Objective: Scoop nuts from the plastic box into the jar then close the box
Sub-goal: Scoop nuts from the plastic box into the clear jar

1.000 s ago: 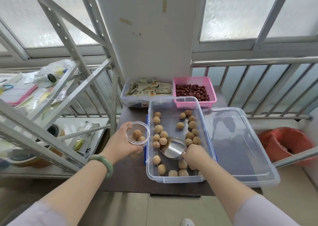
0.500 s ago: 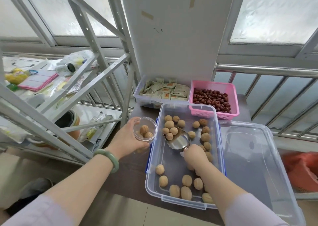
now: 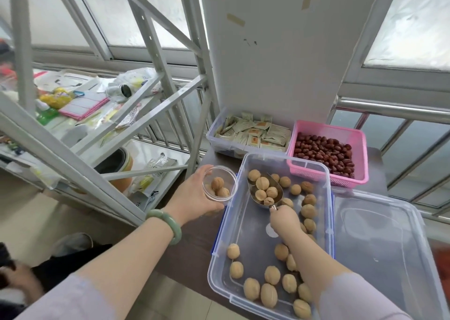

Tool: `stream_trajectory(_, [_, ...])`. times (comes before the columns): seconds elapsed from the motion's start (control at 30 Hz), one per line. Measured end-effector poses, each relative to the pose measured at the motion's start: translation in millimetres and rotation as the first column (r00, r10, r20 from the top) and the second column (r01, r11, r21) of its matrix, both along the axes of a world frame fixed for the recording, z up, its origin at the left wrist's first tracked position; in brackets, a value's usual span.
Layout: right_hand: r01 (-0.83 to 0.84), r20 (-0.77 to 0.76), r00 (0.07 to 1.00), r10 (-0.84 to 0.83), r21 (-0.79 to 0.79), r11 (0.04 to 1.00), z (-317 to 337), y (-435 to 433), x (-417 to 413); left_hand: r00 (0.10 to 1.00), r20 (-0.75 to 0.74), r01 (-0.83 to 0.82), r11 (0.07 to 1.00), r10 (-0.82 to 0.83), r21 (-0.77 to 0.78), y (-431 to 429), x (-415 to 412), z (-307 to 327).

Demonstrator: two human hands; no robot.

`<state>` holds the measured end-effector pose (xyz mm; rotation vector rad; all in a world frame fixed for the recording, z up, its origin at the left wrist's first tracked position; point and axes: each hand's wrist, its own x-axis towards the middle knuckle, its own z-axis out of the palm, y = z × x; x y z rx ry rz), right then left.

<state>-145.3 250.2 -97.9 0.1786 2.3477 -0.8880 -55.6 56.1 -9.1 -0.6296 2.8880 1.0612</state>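
A clear plastic box lies open on the dark table, with several walnuts loose inside. My right hand grips the handle of a metal scoop, which holds several walnuts at the box's far left end. My left hand holds a small clear jar just left of the box, upright, with a few walnuts in it. The box's clear lid lies flat to the right of the box.
Behind the box stand a pink basket of red dates and a clear tub of sachets. A grey metal shelf frame with cluttered shelves rises close on the left. A railing runs at the right.
The scoop has pushed toward the box's far left end and now carries several walnuts. The jar stays in my left hand beside the box. The view has shifted left and closer.
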Motion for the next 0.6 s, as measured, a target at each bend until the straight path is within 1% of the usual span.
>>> stream_trajectory(0.07, [-0.027, 0.040, 0.999, 0.025, 0.053, 0.998, 4.4, -0.2, 2.0, 1.000, 0.005, -0.001, 1.000, 0.000, 0.027, -0.3, 0.1, 1.9])
stream_trajectory(0.1, [-0.009, 0.032, 0.999, 0.007, 0.059, 0.998, 6.8, 0.5, 3.8, 1.000, 0.009, 0.003, 0.999, -0.003, 0.038, -1.2, -0.3, 2.5])
stream_trajectory(0.2, [0.077, -0.005, 0.997, -0.077, -0.028, 0.997, 10.1, 6.4, 9.7, 0.999, 0.023, 0.030, 0.999, -0.031, 0.040, -5.6, -3.4, 2.9])
stream_trajectory(0.23, [0.094, -0.033, 0.995, -0.095, -0.032, 0.995, 11.8, 8.8, 12.5, 0.999, 0.025, 0.042, 0.998, -0.043, 0.039, -6.9, -4.8, 3.4])
stream_trajectory(0.37, [0.136, -0.052, 0.989, -0.137, -0.010, 0.991, 26.0, 17.0, 27.7, 0.994, 0.009, 0.112, 0.993, -0.112, 0.044, -11.3, -10.4, 9.0])
stream_trajectory(0.4, [0.182, -0.051, 0.981, -0.185, -0.050, 0.982, 29.8, 19.4, 29.8, 0.991, 0.004, 0.130, 0.991, -0.130, 0.042, -12.0, -11.6, 11.6])
stream_trajectory(0.43, [0.178, -0.078, 0.980, -0.182, -0.049, 0.983, 30.5, 23.2, 32.5, 0.989, -0.001, 0.151, 0.988, -0.151, 0.037, -12.5, -12.7, 15.1])
stream_trajectory(0.5, [0.237, -0.094, 0.965, -0.243, -0.070, 0.969, 31.8, 26.8, 37.0, 0.982, -0.012, 0.190, 0.981, -0.190, 0.025, -13.7, -15.2, 20.9])
stream_trajectory(0.53, [0.231, -0.127, 0.964, -0.235, -0.052, 0.972, 33.2, 30.5, 39.3, 0.978, -0.015, 0.207, 0.978, -0.207, 0.026, -14.0, -16.1, 23.8])
stream_trajectory(0.57, [0.258, -0.146, 0.953, -0.264, -0.059, 0.964, 36.2, 32.9, 41.6, 0.975, -0.021, 0.223, 0.975, -0.222, 0.028, -14.1, -16.8, 26.6])
stream_trajectory(0.6, [0.251, -0.157, 0.953, -0.258, -0.065, 0.966, 39.8, 35.3, 43.2, 0.972, -0.026, 0.236, 0.971, -0.235, 0.030, -14.6, -17.7, 28.2])
